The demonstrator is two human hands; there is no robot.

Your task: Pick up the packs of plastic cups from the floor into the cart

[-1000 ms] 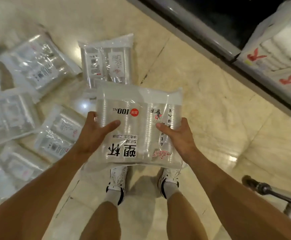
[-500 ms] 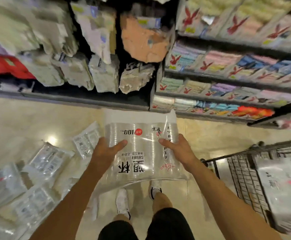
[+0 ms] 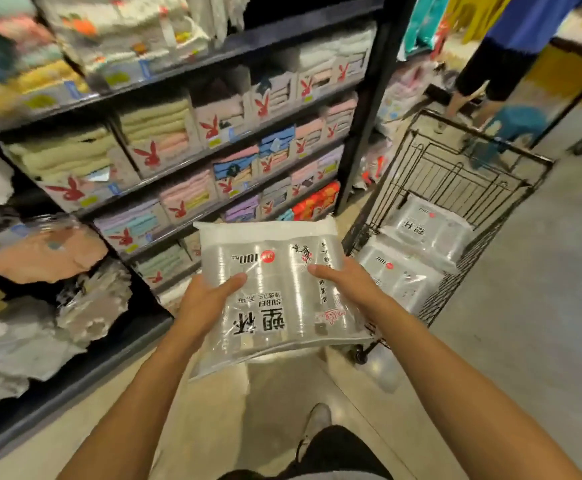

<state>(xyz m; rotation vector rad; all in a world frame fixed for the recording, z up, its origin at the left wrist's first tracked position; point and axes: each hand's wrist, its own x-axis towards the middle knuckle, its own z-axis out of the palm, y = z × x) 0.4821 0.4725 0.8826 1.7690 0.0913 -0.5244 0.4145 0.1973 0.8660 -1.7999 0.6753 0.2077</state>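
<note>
both hands hold one pack of plastic cups (image 3: 275,296) in the air. the left hand (image 3: 206,303) grips its left edge with the thumb on top, and the right hand (image 3: 346,284) grips its right edge in the same way. the pack lies almost flat between them, in front of the body, just beside the near corner of the cart (image 3: 449,174) but not yet over it.

one second ago the view looked down at the floor (image 3: 525,323), with many packs lying around the feet and no cart visible. half a second ago the shelves (image 3: 192,157) came into view and the cart appeared at the right edge. now the view is turned more to the right. the packs on the floor are out of sight, and the cart stands near, with two packs (image 3: 421,233) already lying inside. the grip on the pack looks unchanged.

i judge that the lift is finished and the carry is almost done. for this pack it remains to move it right, over the wire rim, and lay it on the others. more packs wait on the floor, so the task is far from complete.
</note>
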